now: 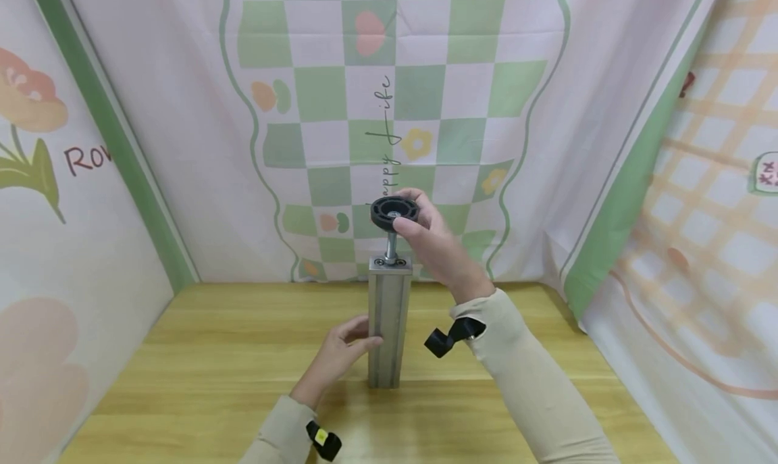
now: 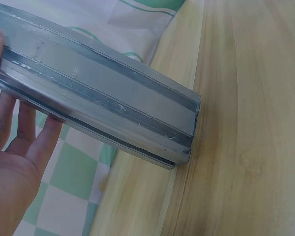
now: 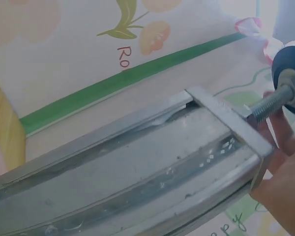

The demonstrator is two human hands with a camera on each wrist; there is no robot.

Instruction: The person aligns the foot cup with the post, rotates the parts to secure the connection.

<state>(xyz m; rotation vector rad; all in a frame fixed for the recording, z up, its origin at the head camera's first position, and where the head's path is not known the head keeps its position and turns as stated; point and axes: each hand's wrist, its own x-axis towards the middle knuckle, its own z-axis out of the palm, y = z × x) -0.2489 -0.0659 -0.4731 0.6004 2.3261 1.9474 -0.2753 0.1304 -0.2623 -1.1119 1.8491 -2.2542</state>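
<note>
An aluminium profile [image 1: 389, 322] stands upright on the wooden table, its lower end against the tabletop in the left wrist view. Screwed into its top end plate [image 1: 391, 267] is a black levelling foot [image 1: 394, 212] on a threaded stem [image 1: 392, 246]. My right hand [image 1: 434, 244] holds the round foot by its rim, thumb on the near side and fingers behind. Lower down, my left hand [image 1: 342, 349] grips the profile from the left, with the thumb on the near face; its fingers [image 2: 25, 130] reach round the other side. The right wrist view shows a nut [image 3: 250, 115] at the stem's base.
The wood-grain table [image 1: 243, 356] spreads to both sides of the profile. A green-and-white checked curtain [image 1: 389, 113] hangs close behind it. Printed cloth walls stand at the left [image 1: 91, 200] and right [image 1: 699, 248]. Black straps circle both sleeves at the wrists.
</note>
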